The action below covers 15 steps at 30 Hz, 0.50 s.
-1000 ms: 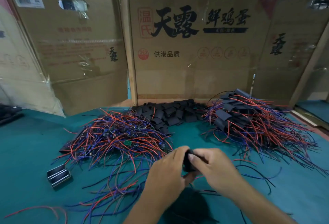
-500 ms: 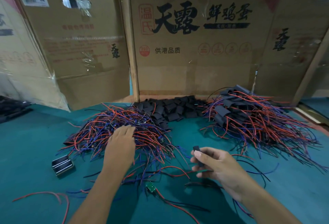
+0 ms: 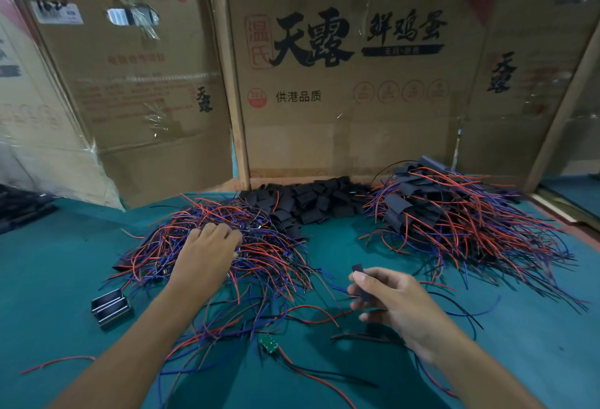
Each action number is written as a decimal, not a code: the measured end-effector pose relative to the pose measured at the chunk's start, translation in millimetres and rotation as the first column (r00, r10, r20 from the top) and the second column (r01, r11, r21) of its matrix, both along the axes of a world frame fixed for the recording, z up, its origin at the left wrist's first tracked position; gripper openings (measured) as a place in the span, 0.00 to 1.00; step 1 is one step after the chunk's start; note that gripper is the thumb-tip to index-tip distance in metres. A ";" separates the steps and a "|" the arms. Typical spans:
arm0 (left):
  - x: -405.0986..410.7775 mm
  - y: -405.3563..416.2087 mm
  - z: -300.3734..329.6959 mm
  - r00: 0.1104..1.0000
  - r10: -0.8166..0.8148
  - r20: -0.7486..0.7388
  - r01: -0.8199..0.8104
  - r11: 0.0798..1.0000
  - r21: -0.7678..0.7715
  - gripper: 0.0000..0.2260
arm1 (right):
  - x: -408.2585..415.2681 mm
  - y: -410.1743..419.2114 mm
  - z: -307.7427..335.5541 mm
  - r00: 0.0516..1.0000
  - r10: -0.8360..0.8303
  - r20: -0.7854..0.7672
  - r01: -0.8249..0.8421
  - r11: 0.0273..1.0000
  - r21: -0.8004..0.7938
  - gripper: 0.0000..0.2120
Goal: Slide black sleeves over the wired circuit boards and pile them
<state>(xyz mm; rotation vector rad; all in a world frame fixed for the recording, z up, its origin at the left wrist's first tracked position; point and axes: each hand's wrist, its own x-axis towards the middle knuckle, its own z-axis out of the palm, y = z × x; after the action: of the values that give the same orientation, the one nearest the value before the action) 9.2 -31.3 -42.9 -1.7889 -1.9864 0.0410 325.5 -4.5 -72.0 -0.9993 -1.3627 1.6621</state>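
- the left hand (image 3: 207, 256) lies palm down on the bare-board pile (image 3: 227, 246), a tangle of red and blue wires; its fingertips dip into the wires, and whether they grasp anything cannot be told.
- the right hand (image 3: 389, 304) pinches one black sleeve (image 3: 359, 282) between thumb and fingers, above the green mat (image 3: 48, 278).
- one green board (image 3: 268, 343) lies alone on the mat between the forearms.
- loose sleeves (image 3: 311, 200) are heaped at the back, between the bare pile and the sleeved pile (image 3: 454, 220) on the right.
- a metal clip (image 3: 110, 308) sits left of the left forearm.
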 end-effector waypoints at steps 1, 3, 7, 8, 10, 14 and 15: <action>3.8 -2.0 9.0 0.997 -0.016 0.077 0.013 0.999 0.038 0.08 | 0.8 0.8 0.7 1.000 -0.012 -0.007 0.012 1.000 -0.003 0.17; 11.8 -6.9 27.9 0.961 -0.095 0.258 0.057 0.987 0.152 0.06 | 1.8 2.8 1.4 0.999 -0.034 -0.016 0.034 0.999 -0.005 0.13; 33.1 -22.2 57.7 0.674 -0.353 0.649 0.071 0.906 0.418 0.10 | 2.1 5.0 2.9 0.999 -0.051 -0.018 0.051 0.999 -0.008 0.11; 38.8 -24.2 61.3 0.575 -0.398 0.715 0.040 0.887 0.461 0.11 | 2.4 5.4 3.6 0.998 -0.054 -0.021 0.054 0.999 -0.006 0.12; 50.8 -24.3 61.8 0.203 -0.490 0.848 -0.054 0.859 0.509 0.12 | 4.2 5.8 5.7 0.998 -0.060 -0.026 0.060 0.998 0.001 0.12; 75.7 -23.1 43.4 -0.608 -0.332 0.721 -0.089 0.931 0.353 0.12 | 7.1 7.4 7.8 0.997 -0.075 -0.030 0.075 0.997 0.001 0.12; 82.4 -23.6 34.0 -0.669 -0.273 0.691 -0.060 0.947 0.316 0.15 | 7.1 7.3 7.6 0.997 -0.078 -0.027 0.078 0.997 -0.001 0.12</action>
<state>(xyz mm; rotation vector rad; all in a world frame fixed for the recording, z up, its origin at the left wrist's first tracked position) 91.6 -54.9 -8.9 -1.6784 -1.9794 -3.2858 332.7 2.8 -64.4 -1.0139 -1.2900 1.6121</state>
